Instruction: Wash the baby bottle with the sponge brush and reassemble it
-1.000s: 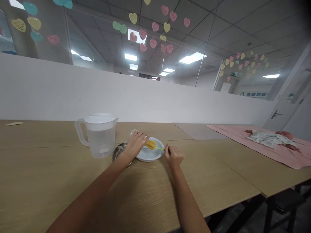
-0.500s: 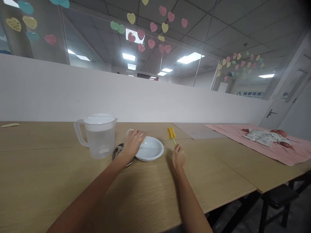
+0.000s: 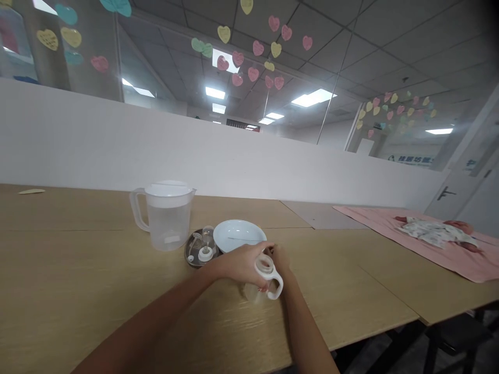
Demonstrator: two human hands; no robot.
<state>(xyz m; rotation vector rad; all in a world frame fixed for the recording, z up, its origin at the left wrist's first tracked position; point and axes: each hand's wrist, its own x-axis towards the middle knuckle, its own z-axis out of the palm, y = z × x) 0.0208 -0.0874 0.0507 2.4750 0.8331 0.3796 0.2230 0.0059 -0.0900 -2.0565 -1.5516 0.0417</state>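
Note:
My left hand (image 3: 247,264) is closed around a clear baby bottle (image 3: 255,293) with a white handle, tilted with its uncapped mouth facing up towards me. Just right of it, my right hand (image 3: 279,258) is curled with its fingers partly hidden behind the left hand. The yellow sponge bottle brush it held half a second ago is out of sight now. Behind the hands stands a white bowl (image 3: 239,228). A round metal tray (image 3: 191,259) to its left carries a clear dome cap (image 3: 208,235), a white collar with a teat (image 3: 205,253) and a straw piece (image 3: 193,242).
A clear lidded pitcher (image 3: 168,221) stands left of the tray. At the right, a doll (image 3: 424,231) in a patterned outfit lies on a pink cloth (image 3: 374,226). A white wall (image 3: 234,161) runs along the table's back. A dark stool (image 3: 458,332) is below the right edge.
My left hand has brought the bottle from the tray area rightwards and nearer, beside my right hand. The tray's parts now show. The brush head has gone from sight. The view has shifted slightly.

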